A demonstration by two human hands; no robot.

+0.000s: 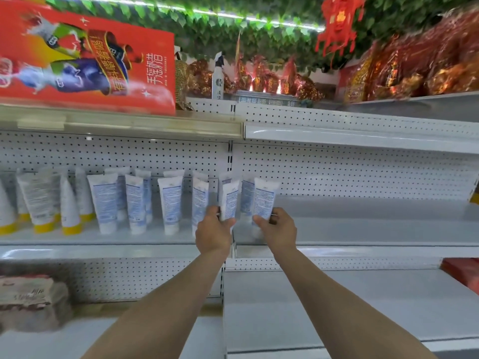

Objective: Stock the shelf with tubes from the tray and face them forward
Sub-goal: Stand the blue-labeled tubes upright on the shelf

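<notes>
White tubes with blue print stand cap-down in rows on the middle shelf [363, 229]. My left hand [213, 233] grips one white tube [229, 200] near its lower end, upright at the shelf's front. My right hand [278, 229] grips another white tube [264, 198] just to the right of it. Several more white tubes [169, 203] line the shelf to the left, and behind the held ones stand two others. The tray is out of view.
Yellow-capped tubes [68, 211] stand at the far left of the same shelf. A large red box [85, 58] lies on the shelf above. Packaged goods [28, 299] sit lower left, and a red pack [464, 275] lower right. A lower shelf [337, 307] spreads under my arms.
</notes>
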